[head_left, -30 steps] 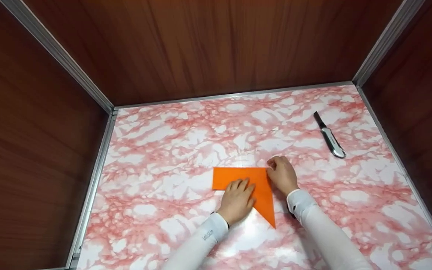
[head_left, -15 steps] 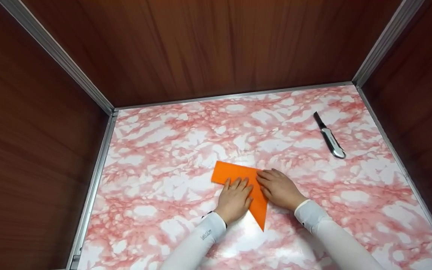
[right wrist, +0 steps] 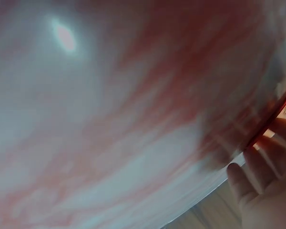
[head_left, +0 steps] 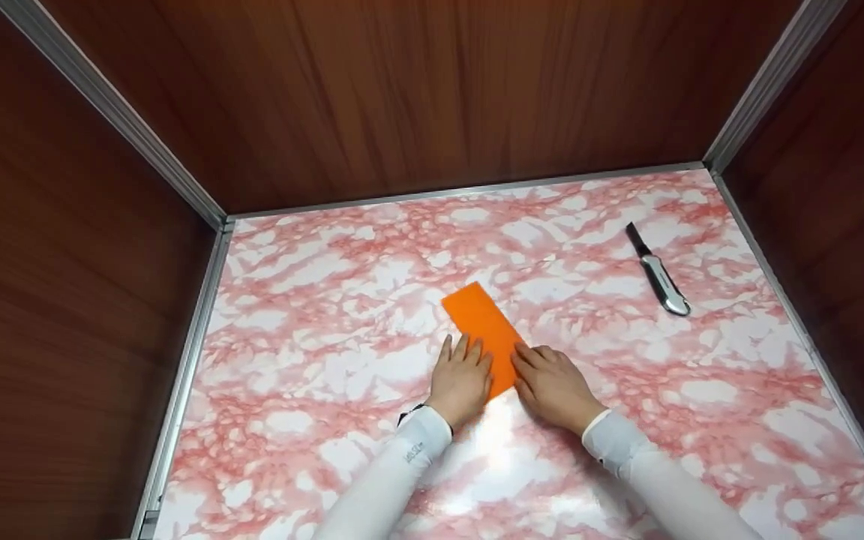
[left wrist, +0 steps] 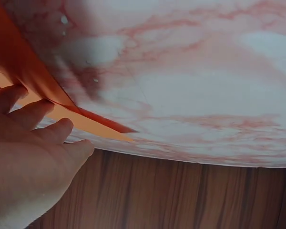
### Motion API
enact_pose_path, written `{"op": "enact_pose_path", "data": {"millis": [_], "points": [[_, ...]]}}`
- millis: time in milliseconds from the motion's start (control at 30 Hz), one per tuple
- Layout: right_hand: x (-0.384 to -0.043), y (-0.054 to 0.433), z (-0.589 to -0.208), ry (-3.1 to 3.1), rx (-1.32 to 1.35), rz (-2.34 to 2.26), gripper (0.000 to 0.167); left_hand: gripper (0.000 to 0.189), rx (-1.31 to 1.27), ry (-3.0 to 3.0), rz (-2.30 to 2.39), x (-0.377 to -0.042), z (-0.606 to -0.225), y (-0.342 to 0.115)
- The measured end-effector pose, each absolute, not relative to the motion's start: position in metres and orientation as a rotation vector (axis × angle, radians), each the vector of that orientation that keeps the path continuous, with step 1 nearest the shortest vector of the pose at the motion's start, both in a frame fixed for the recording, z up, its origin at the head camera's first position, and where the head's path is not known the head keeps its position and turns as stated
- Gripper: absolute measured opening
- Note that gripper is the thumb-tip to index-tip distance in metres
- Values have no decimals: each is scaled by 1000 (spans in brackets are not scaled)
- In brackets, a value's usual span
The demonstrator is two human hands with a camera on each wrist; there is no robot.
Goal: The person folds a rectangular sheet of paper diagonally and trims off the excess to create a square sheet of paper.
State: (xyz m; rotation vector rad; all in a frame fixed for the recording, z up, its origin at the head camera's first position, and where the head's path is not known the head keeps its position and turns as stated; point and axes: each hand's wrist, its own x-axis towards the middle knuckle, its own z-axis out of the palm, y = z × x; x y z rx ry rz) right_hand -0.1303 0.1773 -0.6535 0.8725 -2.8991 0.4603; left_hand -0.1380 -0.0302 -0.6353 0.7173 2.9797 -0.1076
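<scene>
A folded sheet of orange paper [head_left: 486,319] lies slanted on the table, its far end pointing up and left. On its left side my left hand [head_left: 462,381] rests with fingers extended, fingertips touching the paper. Opposite, my right hand [head_left: 558,386] has its fingertips against the right edge. In the left wrist view, the paper [left wrist: 97,125] shows a folded layer slightly raised beyond the fingers of the left hand [left wrist: 31,152]. Only a red-orange strip of it shows beside the right hand [right wrist: 267,181] in the right wrist view. Its near part is partly hidden by the hands.
A utility knife [head_left: 661,276] with a black blade and grey-black handle lies at the right back of the marbled table [head_left: 312,330]. Brown wood-look panels [head_left: 432,90] with metal edging [head_left: 203,322] stand at the back and both sides.
The orange paper has turned clockwise, its left end swinging up and away. The right hand has moved from pinching near the far right corner to touching the right edge; the left hand shifted slightly.
</scene>
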Motion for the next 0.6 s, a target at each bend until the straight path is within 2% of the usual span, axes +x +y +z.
{"op": "enact_pose_path", "data": {"millis": [600], "points": [[-129, 144, -651, -2989, 576, 363, 66, 50, 901, 3000, 119, -138, -646, -40]]}}
